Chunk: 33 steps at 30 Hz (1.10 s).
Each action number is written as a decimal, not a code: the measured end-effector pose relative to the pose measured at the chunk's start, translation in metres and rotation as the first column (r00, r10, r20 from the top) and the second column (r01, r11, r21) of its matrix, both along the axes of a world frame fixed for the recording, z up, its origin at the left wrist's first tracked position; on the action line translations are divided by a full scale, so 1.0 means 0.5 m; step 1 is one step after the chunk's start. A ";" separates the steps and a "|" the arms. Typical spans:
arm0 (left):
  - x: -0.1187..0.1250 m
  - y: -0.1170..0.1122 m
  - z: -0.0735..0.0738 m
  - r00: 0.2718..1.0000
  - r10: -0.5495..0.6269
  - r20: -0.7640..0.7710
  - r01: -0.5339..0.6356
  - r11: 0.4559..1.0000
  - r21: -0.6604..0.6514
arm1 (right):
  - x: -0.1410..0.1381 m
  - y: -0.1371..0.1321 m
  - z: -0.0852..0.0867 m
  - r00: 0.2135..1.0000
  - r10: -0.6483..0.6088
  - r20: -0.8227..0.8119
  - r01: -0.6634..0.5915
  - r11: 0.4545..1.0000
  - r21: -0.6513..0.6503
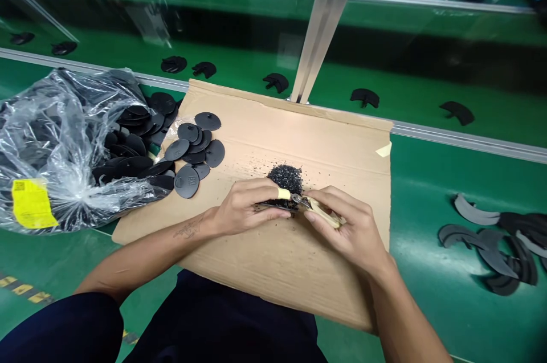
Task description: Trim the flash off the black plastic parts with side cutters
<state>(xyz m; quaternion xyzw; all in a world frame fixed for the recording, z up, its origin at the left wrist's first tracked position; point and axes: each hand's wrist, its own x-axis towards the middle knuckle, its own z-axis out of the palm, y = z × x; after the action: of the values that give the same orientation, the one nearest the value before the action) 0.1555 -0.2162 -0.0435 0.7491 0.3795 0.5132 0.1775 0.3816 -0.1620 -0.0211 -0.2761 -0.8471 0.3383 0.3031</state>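
Observation:
Between the fingers and thumb of my left hand is a thin black plastic disc, seen nearly edge-on and mostly covered by the hand. A pale yellow wrap sits on one of that hand's fingertips. My right hand is wrapped around nippers with cream handles, their metal jaws at the disc's edge. Whether the jaws are closed on the disc I cannot tell. Just beyond both hands lies a heap of small black plastic scraps on the cardboard sheet. Several loose black discs lie on the cardboard's left side.
At the left, a clear plastic bag with a yellow label spills black discs onto the bench. Curved black and grey parts lie on the green bench at the right. A metal post rises behind the cardboard, and curved pieces lie beyond the rail.

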 end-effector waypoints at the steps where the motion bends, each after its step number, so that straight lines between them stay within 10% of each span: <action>1: -0.001 0.000 0.000 1.000 -0.002 -0.002 0.002 1.000 0.000 | 0.000 0.000 0.001 1.000 -0.001 0.000 0.001 1.000 -0.004; 33: -0.005 -0.001 0.006 0.995 -0.101 0.000 0.101 0.993 -0.065 | 0.002 0.006 0.011 0.995 0.095 -0.036 -0.099 0.990 -0.103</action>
<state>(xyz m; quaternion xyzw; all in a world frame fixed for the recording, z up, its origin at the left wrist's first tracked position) 0.1532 -0.2166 -0.0403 0.7620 0.3579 0.4897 0.2267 0.3827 -0.1588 -0.0154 -0.2449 -0.8358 0.4008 0.2844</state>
